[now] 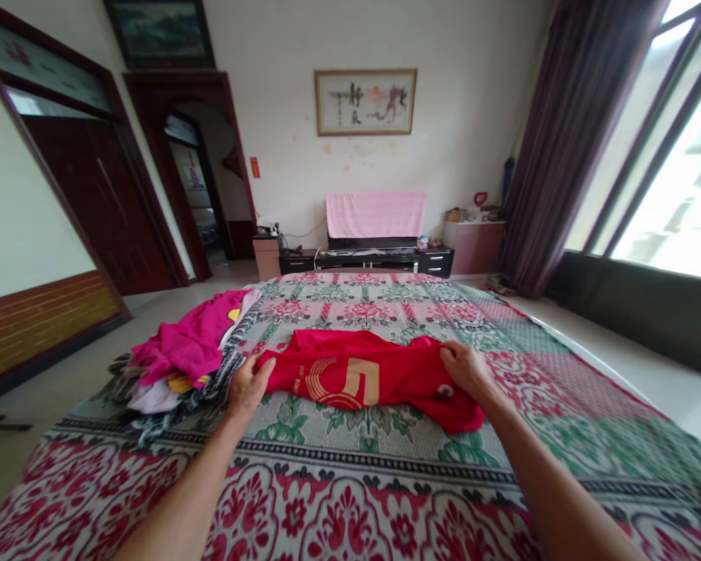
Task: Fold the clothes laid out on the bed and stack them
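A red garment with a gold print (339, 378) lies stretched sideways across the patterned bed cover (362, 499). My left hand (250, 384) grips its left end, thumb on top. At the other end my right hand (464, 366) is closed on the cloth, with a loose red part hanging toward me below it. Which kind of garment it is I cannot tell for certain. To the left of my left hand sits a heap of clothes, with a bright pink garment (190, 335) on top and black-and-white patterned cloth under it.
Beyond the bed stands a low black cabinet (435, 261) with a screen under a pink cloth (377, 214). A purple curtain (566, 140) and a window are on the right. Doorways open on the left, and floor (584, 335) runs along the right side.
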A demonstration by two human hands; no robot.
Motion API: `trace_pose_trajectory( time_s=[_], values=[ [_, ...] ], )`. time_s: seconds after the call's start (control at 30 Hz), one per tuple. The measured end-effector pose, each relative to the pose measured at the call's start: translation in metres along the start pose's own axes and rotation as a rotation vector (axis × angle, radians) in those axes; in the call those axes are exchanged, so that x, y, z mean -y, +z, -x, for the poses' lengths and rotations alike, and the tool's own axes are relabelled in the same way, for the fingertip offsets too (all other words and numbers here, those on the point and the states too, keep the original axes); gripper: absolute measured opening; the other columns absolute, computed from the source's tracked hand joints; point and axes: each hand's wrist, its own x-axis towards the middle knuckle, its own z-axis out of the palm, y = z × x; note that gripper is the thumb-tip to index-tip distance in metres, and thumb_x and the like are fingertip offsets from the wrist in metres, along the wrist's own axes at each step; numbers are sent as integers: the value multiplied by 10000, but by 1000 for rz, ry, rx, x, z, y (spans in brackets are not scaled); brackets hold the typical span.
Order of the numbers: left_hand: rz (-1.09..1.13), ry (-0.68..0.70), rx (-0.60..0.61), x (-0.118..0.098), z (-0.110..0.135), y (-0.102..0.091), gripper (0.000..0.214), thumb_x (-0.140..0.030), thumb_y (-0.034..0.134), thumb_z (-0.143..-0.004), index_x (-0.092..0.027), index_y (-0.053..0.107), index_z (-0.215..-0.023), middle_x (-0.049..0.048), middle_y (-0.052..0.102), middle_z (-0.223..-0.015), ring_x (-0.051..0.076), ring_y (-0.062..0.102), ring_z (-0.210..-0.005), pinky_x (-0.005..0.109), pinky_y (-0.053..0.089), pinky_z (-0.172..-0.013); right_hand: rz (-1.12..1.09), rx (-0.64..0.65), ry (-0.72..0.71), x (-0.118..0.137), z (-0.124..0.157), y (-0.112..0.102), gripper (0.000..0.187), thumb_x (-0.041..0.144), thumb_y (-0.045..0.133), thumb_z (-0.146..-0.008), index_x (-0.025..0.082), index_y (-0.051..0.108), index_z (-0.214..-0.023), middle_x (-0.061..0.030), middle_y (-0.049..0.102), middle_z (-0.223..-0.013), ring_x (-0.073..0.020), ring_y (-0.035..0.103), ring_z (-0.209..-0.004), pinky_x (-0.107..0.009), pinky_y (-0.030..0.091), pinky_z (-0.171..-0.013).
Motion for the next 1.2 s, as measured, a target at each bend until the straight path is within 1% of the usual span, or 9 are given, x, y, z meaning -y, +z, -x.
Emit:
trace_pose_trajectory(
  time_s=[0.07,0.2,0.43,0.6,0.77,0.83,1.0,1.07,1.2],
  values=[
    [91,-23,2,1,-1,1,429,-528,550,-679,-173,660,-893,25,683,-735,212,619,-737,274,475,-666,14,-13,25,-10,-2,7,344,266,419,-818,187,733,-935,-66,733,-842,-193,652,-781,-232,426,-675],
    [231,-55,11,1,-1,3,379,-461,648,-604,-177,671,-855,17,684,-735,206,615,-727,265,465,-644,20,7,13,-22,-3,13,336,266,441,-792,197,750,-904,-54,730,-770,-181,642,-705,-230,418,-620],
    [610,-195,77,-1,1,6,352,-379,710,-558,-172,635,-833,-42,639,-641,136,573,-579,243,447,-584,84,43,31,-18,0,9,362,298,431,-808,196,746,-956,-55,733,-785,-175,644,-673,-225,421,-588],
    [819,-260,94,-9,0,4,290,-334,706,-537,-177,623,-766,-35,660,-654,137,587,-590,249,456,-591,76,4,26,-20,1,11,374,328,444,-793,202,745,-975,-49,736,-773,-187,660,-692,-239,455,-634],
    [870,-305,61,-11,-2,5,260,-243,686,-493,-174,603,-729,-45,634,-614,121,577,-554,227,437,-549,95,-7,56,-22,0,15,391,348,430,-798,205,742,-985,-68,742,-867,-209,678,-780,-253,471,-687],
    [885,-304,56,-12,-2,5,292,-220,683,-482,-168,608,-759,-45,634,-624,119,585,-553,223,440,-549,95,-11,44,-25,-1,17,393,352,430,-793,204,742,-982,-70,743,-872,-214,679,-785,-259,474,-691],
    [936,-295,152,-15,0,3,474,-181,679,-492,-152,653,-964,-4,693,-740,146,637,-649,235,467,-609,96,-44,19,-32,-4,21,386,371,438,-780,220,749,-954,-58,743,-796,-217,671,-725,-266,470,-631],
    [954,-310,181,-17,1,1,473,-178,686,-497,-149,668,-969,1,700,-734,151,644,-662,233,463,-614,98,-40,21,-34,-5,22,387,374,435,-783,224,749,-953,-60,741,-789,-221,670,-721,-271,470,-627],
    [1015,-320,210,-20,2,0,411,-211,735,-499,-146,691,-903,13,708,-714,169,656,-687,251,473,-641,101,-27,28,-36,-6,24,400,388,424,-794,225,742,-972,-66,742,-817,-225,676,-754,-276,475,-658]
  ],
)
